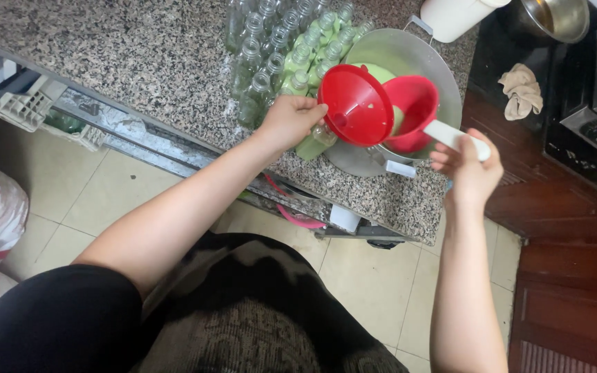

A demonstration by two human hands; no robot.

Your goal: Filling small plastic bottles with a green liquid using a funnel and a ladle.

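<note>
Funnel (355, 105), red plastic, sits in a small bottle (316, 140) at the granite counter (160, 55) edge. Left hand (288, 121) clamps bottle neck and funnel stem together. Right hand (470, 169) closes on the white handle of a red ladle (412, 110), tipped over the steel basin (409, 55). Bottle looks light, probably slick plastic; best held at the neck.

left hand (290, 119), frame centre: gripping red funnel (356, 105) set in a bottle (314, 141) of green liquid | right hand (470, 166): holding white handle of red ladle (414, 110) over metal basin (416, 62) | upper centre: clustered glass bottles (278, 41) on granite worktop (139, 55)
</note>
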